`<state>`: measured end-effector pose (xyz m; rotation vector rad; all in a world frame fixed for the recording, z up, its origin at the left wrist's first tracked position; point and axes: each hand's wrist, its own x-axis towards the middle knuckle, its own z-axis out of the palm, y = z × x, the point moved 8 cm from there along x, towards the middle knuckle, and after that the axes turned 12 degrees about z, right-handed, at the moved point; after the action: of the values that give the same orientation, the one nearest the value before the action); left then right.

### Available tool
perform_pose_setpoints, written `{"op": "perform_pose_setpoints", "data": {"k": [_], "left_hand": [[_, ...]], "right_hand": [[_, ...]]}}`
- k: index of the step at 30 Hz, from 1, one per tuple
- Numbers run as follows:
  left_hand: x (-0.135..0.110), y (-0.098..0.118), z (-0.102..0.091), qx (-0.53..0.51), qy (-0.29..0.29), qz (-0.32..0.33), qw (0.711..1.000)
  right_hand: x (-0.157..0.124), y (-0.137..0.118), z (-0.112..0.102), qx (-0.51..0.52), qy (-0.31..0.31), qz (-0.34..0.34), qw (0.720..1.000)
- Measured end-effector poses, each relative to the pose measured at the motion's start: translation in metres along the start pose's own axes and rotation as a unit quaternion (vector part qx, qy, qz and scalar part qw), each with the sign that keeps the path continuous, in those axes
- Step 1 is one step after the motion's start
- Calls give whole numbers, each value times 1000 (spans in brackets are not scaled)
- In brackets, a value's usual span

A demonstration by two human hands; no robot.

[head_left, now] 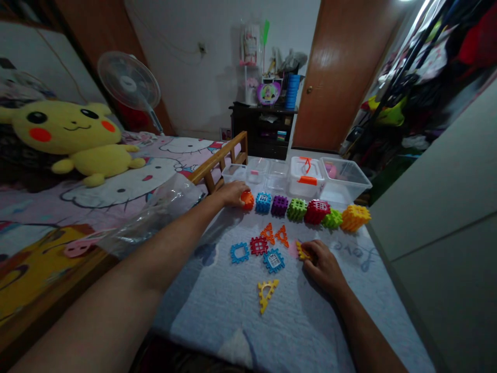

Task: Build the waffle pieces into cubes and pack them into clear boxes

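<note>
From here, the left hand point(234, 194) reaches far out, fingers clasping the orange stack point(248, 202); the right hand point(323, 263), lower and nearer, grips a yellow piece point(300, 252).

We've got the table point(310, 331) in front of us, bed point(135, 181) to its left, plush toy point(95, 158) on the bed. Row of stacked pieces point(297, 210) runs left to right across the table's far part; containers point(306, 187) right behind it. Loose pieces point(259, 245) sit on our side of the row, one nearer us than the rest. Our left hand point(235, 194) is at the row's left end, our right hand point(322, 263) right of the loose pieces. Shelf unit point(248, 127) far back, door point(341, 67) to its right.
</note>
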<state>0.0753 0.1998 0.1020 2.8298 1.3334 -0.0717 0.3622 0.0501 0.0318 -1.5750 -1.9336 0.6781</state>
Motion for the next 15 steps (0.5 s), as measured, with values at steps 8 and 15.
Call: {"op": "perform_pose_setpoints", "data": {"k": [8, 15], "left_hand": [[12, -4, 9, 2, -34, -9, 999], [16, -8, 15, 3, -44, -11, 999]], "right_hand": [[0, -1, -1, 3, 6, 7, 1000], [0, -1, -1, 2, 11, 8, 1000]]}}
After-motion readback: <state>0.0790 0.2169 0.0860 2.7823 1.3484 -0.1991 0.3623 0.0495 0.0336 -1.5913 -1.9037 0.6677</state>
